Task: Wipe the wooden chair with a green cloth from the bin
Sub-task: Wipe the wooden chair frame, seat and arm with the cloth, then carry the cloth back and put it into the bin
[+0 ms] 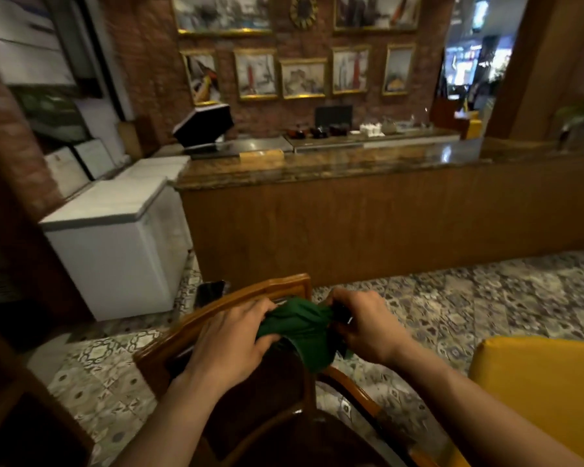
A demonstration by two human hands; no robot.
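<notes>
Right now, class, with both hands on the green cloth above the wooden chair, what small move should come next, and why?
Probably lower the bunched green cloth onto the brown wooden chair's curved top rail and start wiping. Both the left hand and right hand grip the cloth, which looks wadded just above the rail.

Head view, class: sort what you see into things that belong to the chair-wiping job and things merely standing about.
Belonging to the job:
green cloth, bunched between both hands
wooden chair
left hand
right hand

Standing about:
white chest freezer
yellow seat
stone-topped counter
framed pictures
</notes>
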